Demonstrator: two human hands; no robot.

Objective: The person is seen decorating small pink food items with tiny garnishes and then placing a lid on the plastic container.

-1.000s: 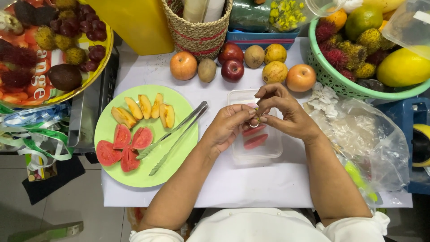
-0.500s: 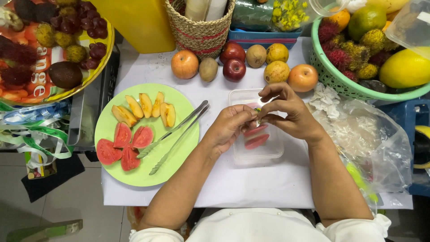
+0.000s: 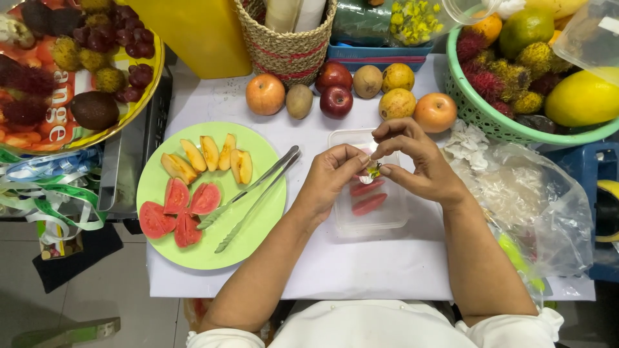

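Under my hands I see a clear rectangular plastic container [image 3: 371, 216] on the desk, open, with red fruit slices inside. At my right lies a crumpled clear plastic bag [image 3: 538, 206]. In the top right corner a clear plastic tub [image 3: 590, 35] sits tilted above the green basket. At the back, a film-wrapped pack of small yellow pieces [image 3: 412, 19] rests on a blue tray. The round tray at the far left bears a printed label [image 3: 58, 109], red with white lettering.
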